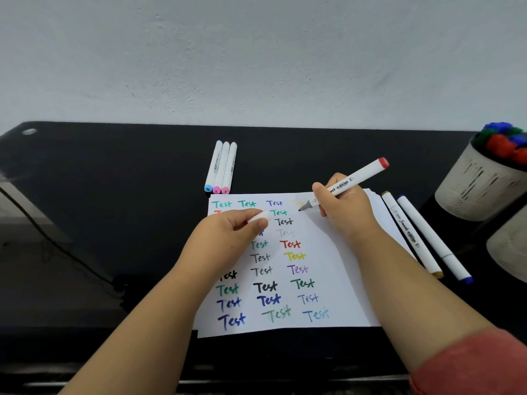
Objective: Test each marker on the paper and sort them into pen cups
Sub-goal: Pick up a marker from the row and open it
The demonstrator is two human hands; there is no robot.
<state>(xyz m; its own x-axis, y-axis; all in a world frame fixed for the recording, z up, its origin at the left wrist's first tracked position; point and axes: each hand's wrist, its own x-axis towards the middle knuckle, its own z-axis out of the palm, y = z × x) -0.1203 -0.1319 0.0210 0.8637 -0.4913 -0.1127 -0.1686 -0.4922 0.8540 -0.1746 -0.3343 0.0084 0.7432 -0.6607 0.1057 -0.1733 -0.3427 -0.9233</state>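
A white sheet of paper point(336, 252) covered with several coloured "Test" words lies on the black desk point(114, 195). My right hand point(342, 206) grips a white marker with a red end cap point(359, 176), its uncapped tip touching the paper near the top right. My left hand point(231, 232) rests on the paper and pinches a white marker cap point(261, 216). Three white markers point(221, 166) lie side by side behind the paper. Two more markers point(422, 238) lie to the right of it. A white pen cup point(479, 183) at the far right holds several markers.
A second pale cup point(510, 249) is partly visible at the right edge, below the first. A dark cable point(42, 232) runs across the desk's left side. A grey wall stands behind the desk.
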